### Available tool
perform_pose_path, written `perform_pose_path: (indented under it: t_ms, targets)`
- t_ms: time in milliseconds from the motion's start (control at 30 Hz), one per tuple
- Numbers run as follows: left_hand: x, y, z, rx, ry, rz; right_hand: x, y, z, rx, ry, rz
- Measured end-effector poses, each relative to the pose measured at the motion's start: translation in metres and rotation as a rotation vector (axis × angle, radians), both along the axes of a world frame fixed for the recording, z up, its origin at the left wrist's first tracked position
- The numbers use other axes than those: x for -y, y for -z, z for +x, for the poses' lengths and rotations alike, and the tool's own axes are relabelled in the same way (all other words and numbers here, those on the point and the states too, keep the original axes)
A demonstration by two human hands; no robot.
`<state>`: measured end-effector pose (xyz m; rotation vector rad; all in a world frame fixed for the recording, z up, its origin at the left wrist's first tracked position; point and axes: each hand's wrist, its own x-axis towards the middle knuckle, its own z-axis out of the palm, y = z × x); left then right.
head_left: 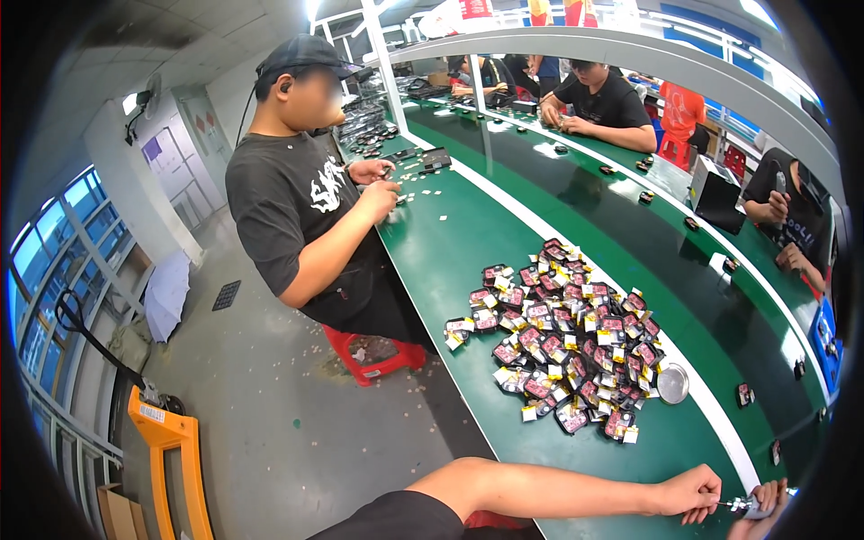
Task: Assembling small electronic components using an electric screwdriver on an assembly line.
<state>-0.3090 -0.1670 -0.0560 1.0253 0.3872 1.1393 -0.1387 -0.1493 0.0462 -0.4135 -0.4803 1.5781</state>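
Observation:
At the lower right my right hand [770, 498] is wrapped round a grey, cylindrical power screwdriver [749, 507], whose body is partly hidden at the picture's rim. Its thin metal bit points left. My left hand [691, 495] reaches across from the lower edge, fingers closed in a pinch at the tip of that bit. Farther up the green bench lies a heap of small black housings [576, 337] with red circuit boards and white-and-yellow tabs. A round, shallow metal dish [673, 384] touches the heap's right side.
Single housings [744, 394] sit spaced along the dark green conveyor [666, 256] beyond a white rail [720, 423]. A co-worker [297, 189] stands at the bench on the left, handling a small part. Others sit across the line. A yellow pallet jack [166, 432] stands on the floor.

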Motion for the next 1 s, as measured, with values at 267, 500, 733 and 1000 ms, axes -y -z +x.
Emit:
perform_pose_path:
  t_ms: [267,500,733,1000]
  targets:
    - [0.006,-0.007,-0.009,-0.037,0.012,-0.056,0.004,0.000,-0.005,0.036,-0.007,-0.022]
    - [0.016,-0.019,-0.012,-0.321,-0.353,0.165,0.006,0.000,-0.013,0.164,0.007,0.029]
    - [0.021,-0.018,-0.012,-0.353,-0.339,0.175,0.011,0.003,-0.021,0.155,0.101,-0.036]
    - [0.022,-0.029,-0.011,-0.389,-0.216,0.102,-0.006,0.043,0.015,0.052,0.229,0.055]
